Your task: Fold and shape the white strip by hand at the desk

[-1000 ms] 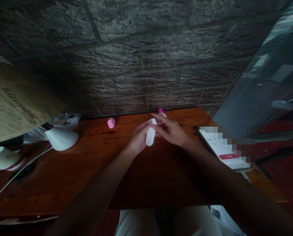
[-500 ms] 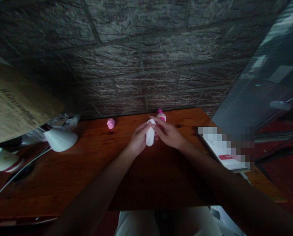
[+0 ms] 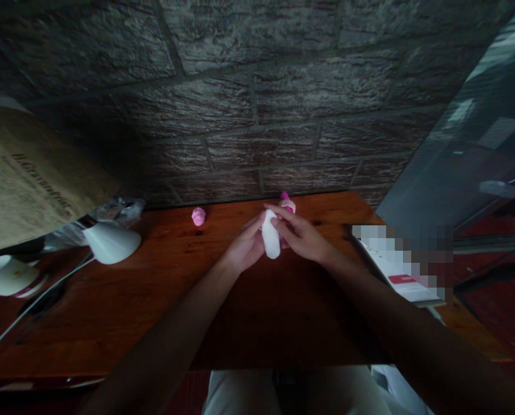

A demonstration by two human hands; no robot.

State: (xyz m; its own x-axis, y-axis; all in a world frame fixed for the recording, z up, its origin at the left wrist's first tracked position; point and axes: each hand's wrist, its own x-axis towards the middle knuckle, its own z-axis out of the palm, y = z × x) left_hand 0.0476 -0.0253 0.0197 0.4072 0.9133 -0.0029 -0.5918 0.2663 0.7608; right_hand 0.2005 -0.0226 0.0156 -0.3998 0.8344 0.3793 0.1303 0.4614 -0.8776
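A smooth, elongated lump of white modelling clay (image 3: 271, 236) is held between my two hands above the wooden table. My left hand (image 3: 245, 248) cups it from the left side, with the fingers partly hidden behind it. From the right, my right hand (image 3: 299, 233) grips it, thumb against the front and index finger stretched over the top end. Just beyond my right hand stands a small pink and magenta piece (image 3: 287, 204), partly covered by that hand. A pink lump (image 3: 199, 217) with an uneven surface sits farther left near the wall.
On the left are a white lamp (image 3: 112, 243) with its cord, a patterned cup (image 3: 8, 276) on its side and a large brown paper bag (image 3: 41, 173). A tablet-like device (image 3: 406, 279) lies at the right. A brick wall (image 3: 222, 138) closes the far edge.
The white clay has turned slightly, its lower end shifting right. My left thumb has moved off its front, while my right thumb stays on it. The view has shifted a little.
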